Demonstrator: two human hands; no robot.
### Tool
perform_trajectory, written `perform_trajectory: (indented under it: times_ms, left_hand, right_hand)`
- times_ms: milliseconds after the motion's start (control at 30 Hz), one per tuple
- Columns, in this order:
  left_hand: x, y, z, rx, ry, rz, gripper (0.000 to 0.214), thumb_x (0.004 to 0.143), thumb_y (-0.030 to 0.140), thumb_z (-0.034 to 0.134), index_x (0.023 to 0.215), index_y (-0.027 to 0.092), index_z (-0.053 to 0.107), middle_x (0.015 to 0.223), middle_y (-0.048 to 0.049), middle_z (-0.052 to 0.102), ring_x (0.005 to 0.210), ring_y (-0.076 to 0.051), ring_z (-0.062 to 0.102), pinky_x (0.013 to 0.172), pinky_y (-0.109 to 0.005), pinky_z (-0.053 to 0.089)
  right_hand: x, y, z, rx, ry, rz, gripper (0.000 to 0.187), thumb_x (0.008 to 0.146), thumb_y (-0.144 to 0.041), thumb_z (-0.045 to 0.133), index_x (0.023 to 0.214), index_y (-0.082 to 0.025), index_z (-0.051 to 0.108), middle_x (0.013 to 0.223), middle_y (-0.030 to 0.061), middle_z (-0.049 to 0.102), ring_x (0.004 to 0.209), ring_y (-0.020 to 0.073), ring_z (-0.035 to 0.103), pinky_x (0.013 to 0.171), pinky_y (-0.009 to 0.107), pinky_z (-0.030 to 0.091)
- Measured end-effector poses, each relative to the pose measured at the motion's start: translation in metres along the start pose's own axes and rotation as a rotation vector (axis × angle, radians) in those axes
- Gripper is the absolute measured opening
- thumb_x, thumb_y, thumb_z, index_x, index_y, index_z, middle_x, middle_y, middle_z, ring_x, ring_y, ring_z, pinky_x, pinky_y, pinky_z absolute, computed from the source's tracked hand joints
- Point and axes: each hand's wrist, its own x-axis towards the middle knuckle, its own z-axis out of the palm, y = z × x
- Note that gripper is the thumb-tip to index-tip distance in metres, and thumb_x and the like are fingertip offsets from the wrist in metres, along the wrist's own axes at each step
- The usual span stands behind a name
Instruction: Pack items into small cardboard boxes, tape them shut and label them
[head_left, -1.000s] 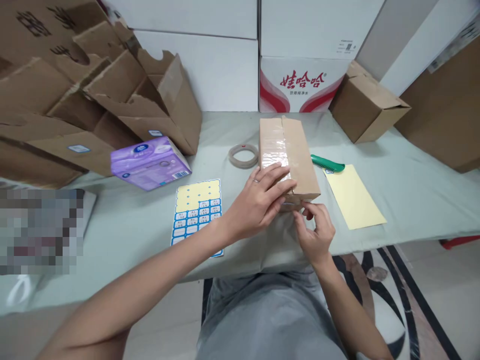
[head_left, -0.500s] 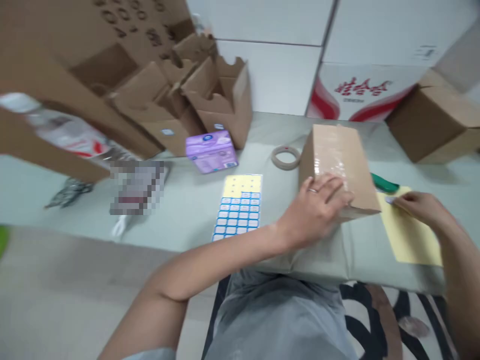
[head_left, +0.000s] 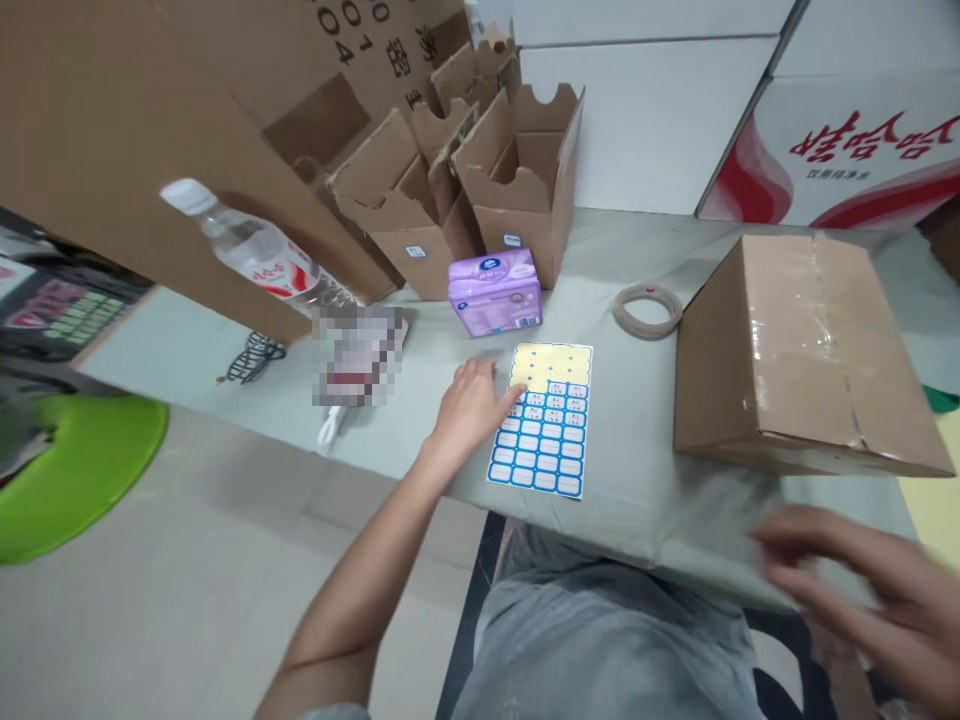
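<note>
My left hand (head_left: 471,405) lies on the table with its thumb apart from the fingers. The thumb touches the left edge of a sheet of blue-bordered sticker labels (head_left: 538,450). Some labels bear writing, and the sheet's upper part is bare yellow backing. My right hand (head_left: 862,585), blurred by motion, is in front of the taped cardboard box (head_left: 810,340), apart from it. Its thumb and forefinger look spread, and I see nothing between them. The box stands closed, with clear tape along its top.
A roll of tape (head_left: 648,311) lies left of the box. Behind the sheet are a purple tissue pack (head_left: 495,295) and open cardboard boxes (head_left: 517,180). A water bottle (head_left: 262,255), a pixelated item (head_left: 360,360) and a black cable (head_left: 253,358) are at left. Yellow paper (head_left: 934,510) shows at right.
My left hand has left the box top and moved left to the label sheet. My right hand has drawn back from the yellow paper, where it pinched a small white piece. The view has turned left.
</note>
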Motion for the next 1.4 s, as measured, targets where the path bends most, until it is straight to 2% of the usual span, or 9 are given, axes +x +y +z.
perform_trajectory:
  times_ms: [67,167,300,467,567,667,867,1133,1400]
  left_hand:
    - [0.008,0.0,0.01,-0.097,0.023,-0.022,0.053,0.082,0.039,0.064,0.123,0.007,0.053,0.123,-0.0227,0.059,0.123,-0.036,0.051,0.107,-0.057,0.036]
    - [0.016,0.003,0.022,-0.287,0.026,-0.054,0.055,0.082,0.035,0.064,0.13,0.012,0.049,0.136,-0.0196,0.051,0.129,-0.03,0.048,0.108,-0.049,0.04]
    - [0.017,0.006,0.029,-0.554,-0.042,-0.151,0.067,0.082,0.034,0.064,0.141,0.017,0.038,0.146,-0.0207,0.041,0.129,-0.029,0.05,0.086,-0.038,0.056]
    - [0.015,0.019,0.024,-0.727,-0.242,-0.225,0.077,0.075,0.03,0.071,0.142,0.011,0.04,0.135,-0.0221,0.056,0.104,-0.026,0.067,0.079,-0.035,0.057]
    - [0.013,0.027,0.023,-0.743,-0.416,-0.219,0.054,0.06,0.026,0.082,0.11,0.01,0.068,0.102,-0.0128,0.074,0.091,-0.028,0.069,0.079,-0.037,0.055]
    - [0.008,0.033,0.028,-0.747,-0.511,-0.219,0.029,0.057,0.025,0.081,0.082,0.013,0.074,0.083,-0.0059,0.076,0.085,-0.028,0.069,0.078,-0.038,0.054]
    - [-0.004,0.04,0.037,-0.893,-0.586,-0.231,0.034,0.062,0.028,0.075,0.093,0.015,0.072,0.096,-0.0074,0.076,0.085,-0.025,0.07,0.079,-0.037,0.053]
    - [-0.014,0.047,0.039,-1.088,-0.665,-0.214,0.054,0.054,0.035,0.083,0.101,0.012,0.07,0.103,-0.0125,0.075,0.095,-0.027,0.069,0.087,-0.037,0.052]
    - [-0.017,0.048,0.042,-1.099,-0.751,-0.189,0.061,0.052,0.036,0.087,0.106,0.014,0.07,0.11,-0.0121,0.074,0.095,-0.025,0.069,0.086,-0.036,0.053]
  right_hand:
    - [0.023,-0.013,0.054,-0.101,-0.269,-0.063,0.031,0.086,-0.038,0.062,0.117,-0.034,0.064,0.11,0.0067,0.071,0.091,0.0259,0.071,0.066,0.038,0.063]
    - [0.063,-0.012,0.117,-0.232,-0.238,-0.116,0.053,0.086,-0.03,0.061,0.137,-0.021,0.05,0.138,0.0166,0.055,0.129,0.0335,0.053,0.104,0.056,0.048]
    - [0.075,0.007,0.147,-0.329,-0.297,-0.133,0.073,0.077,-0.027,0.072,0.143,-0.016,0.043,0.151,0.0216,0.041,0.141,0.0382,0.037,0.113,0.061,0.036]
    - [0.049,0.017,0.144,-0.3,-0.305,-0.143,0.073,0.085,-0.027,0.064,0.149,-0.015,0.031,0.156,0.0218,0.032,0.146,0.0338,0.028,0.116,0.058,0.034]
    - [0.042,0.019,0.145,-0.266,-0.286,-0.134,0.073,0.085,-0.027,0.064,0.148,-0.016,0.031,0.156,0.0213,0.031,0.147,0.0341,0.027,0.115,0.059,0.034]
    - [0.043,0.017,0.144,-0.221,-0.228,-0.156,0.065,0.086,-0.027,0.063,0.145,-0.019,0.036,0.153,0.02,0.035,0.143,0.0335,0.032,0.112,0.059,0.038]
    - [0.06,0.004,0.123,-0.193,0.084,-0.208,0.03,0.092,-0.02,0.051,0.122,-0.025,0.057,0.125,0.0137,0.056,0.121,0.0306,0.052,0.099,0.057,0.048]
    - [0.059,-0.001,0.114,0.25,0.021,0.013,0.021,0.093,-0.025,0.053,0.114,-0.026,0.054,0.142,0.011,0.043,0.136,0.0244,0.043,0.103,0.046,0.049]
    - [0.061,-0.013,0.096,-0.16,0.071,-0.308,0.026,0.091,-0.015,0.055,0.114,-0.025,0.061,0.119,0.0113,0.055,0.11,0.0253,0.053,0.091,0.046,0.051]
